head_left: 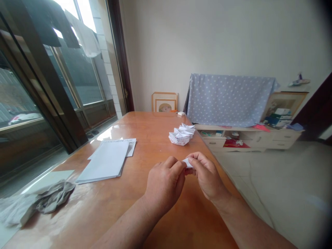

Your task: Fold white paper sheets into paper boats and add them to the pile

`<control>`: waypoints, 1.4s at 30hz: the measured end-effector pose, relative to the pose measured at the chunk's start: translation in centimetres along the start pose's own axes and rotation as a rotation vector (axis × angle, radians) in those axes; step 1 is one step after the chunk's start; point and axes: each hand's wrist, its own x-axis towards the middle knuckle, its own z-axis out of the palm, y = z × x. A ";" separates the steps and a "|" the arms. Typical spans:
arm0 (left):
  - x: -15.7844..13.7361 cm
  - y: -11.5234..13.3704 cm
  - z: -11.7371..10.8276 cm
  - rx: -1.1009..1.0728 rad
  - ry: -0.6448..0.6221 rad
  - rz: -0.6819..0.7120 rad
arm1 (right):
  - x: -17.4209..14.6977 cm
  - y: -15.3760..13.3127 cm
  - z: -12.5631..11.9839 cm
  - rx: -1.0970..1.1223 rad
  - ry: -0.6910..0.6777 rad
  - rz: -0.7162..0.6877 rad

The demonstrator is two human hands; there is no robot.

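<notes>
Between my hands, above the wooden table (145, 128), is a small folded piece of white paper (188, 163). My left hand (166, 180) grips its left end with the fingers curled in. The thumb and fingers of my right hand (206, 174) pinch its right side. Most of the paper is hidden behind my fingers. Just beyond my hands stands a group of folded paper boats (180, 135), nested together near the table's right edge. To the left lies a stack of white paper sheets (105, 162), with a written-on sheet (132, 147) partly under it.
Grey cloths (55, 196) lie at the table's near left. A small white box (181, 113) sits at the far end. Past the right edge are tiled floor and a low white cabinet (259, 140) with a polka-dot cloth (228, 100) above it. Glass doors (33, 86) stand left.
</notes>
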 end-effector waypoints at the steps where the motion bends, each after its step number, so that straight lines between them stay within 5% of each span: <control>1: 0.0 0.0 0.0 0.020 -0.001 0.009 | 0.0 0.0 0.0 0.003 -0.001 -0.001; 6: 0.2 -0.2 0.2 0.088 0.008 0.037 | 0.0 0.3 -0.1 0.025 -0.015 -0.005; 16: 0.0 -0.7 -0.2 -0.157 0.151 -0.054 | -0.2 -0.5 0.2 -0.066 -0.150 0.008; 23: 0.2 -1.0 -0.2 -0.086 0.109 0.041 | -0.1 -1.4 -0.8 -0.164 -0.015 -0.071; 31: 0.3 -0.8 0.3 -0.105 -0.039 0.040 | 0.1 -2.2 -1.3 -0.411 -0.043 -0.135; 42: 0.4 -0.6 0.1 -0.130 -0.075 0.011 | -0.4 -1.5 -0.6 -0.447 -0.030 -0.268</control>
